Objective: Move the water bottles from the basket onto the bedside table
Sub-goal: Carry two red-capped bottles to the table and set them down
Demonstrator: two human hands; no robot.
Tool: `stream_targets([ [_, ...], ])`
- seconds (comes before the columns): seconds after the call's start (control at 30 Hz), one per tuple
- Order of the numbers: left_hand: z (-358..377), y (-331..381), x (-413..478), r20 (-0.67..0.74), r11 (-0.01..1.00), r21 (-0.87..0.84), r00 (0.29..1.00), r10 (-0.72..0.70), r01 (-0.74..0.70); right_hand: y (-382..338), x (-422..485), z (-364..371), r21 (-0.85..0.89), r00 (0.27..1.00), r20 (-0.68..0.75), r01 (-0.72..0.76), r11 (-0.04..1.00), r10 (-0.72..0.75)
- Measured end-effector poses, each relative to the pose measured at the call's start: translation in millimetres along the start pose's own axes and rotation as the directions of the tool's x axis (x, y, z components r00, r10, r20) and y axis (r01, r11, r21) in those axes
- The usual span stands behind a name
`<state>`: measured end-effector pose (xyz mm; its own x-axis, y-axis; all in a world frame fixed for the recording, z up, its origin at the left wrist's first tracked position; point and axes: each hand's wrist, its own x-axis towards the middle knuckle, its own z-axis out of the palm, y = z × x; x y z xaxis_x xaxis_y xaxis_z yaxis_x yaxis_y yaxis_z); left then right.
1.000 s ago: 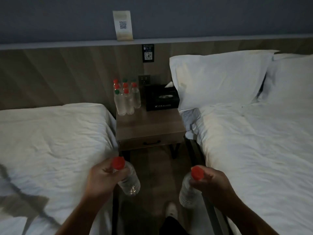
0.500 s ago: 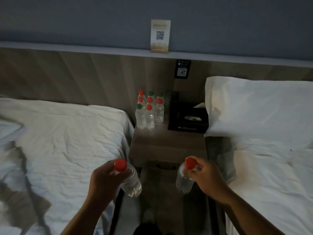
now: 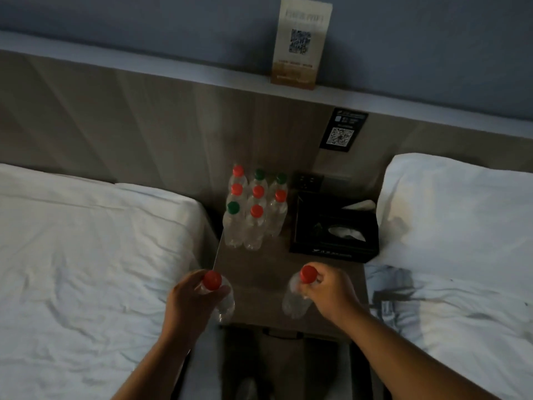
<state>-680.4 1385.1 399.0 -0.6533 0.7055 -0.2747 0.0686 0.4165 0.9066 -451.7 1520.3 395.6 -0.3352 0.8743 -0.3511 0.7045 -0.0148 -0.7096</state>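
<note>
While eight bottles [image 3: 253, 210] stand on the bedside table [image 3: 259, 272], left hand [image 3: 191, 303] and right hand [image 3: 328, 293] each grip another; basket unseen.

The bedside table [image 3: 265, 264] stands before me, between the bed on my left [image 3: 86, 255] and the bed on my right [image 3: 461, 313]. A cluster of bottles [image 3: 253, 209] stands at its back left, the tissue box [image 3: 334, 229] to their right. My left hand [image 3: 190, 301] holds one bottle [image 3: 222, 298] over the table's front left edge; my right hand [image 3: 328, 293] holds another bottle [image 3: 297, 295] over its front right.
</note>
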Motion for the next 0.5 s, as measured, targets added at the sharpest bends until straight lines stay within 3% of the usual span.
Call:
stream_targets([
  [0.5,59.5,-54.2,122.4,-0.119,0.989,0.134,0.99,0.071,-0.055,1.8,140.5,47.3,0.065,0.989,-0.075,0.131,0.989,-0.126],
])
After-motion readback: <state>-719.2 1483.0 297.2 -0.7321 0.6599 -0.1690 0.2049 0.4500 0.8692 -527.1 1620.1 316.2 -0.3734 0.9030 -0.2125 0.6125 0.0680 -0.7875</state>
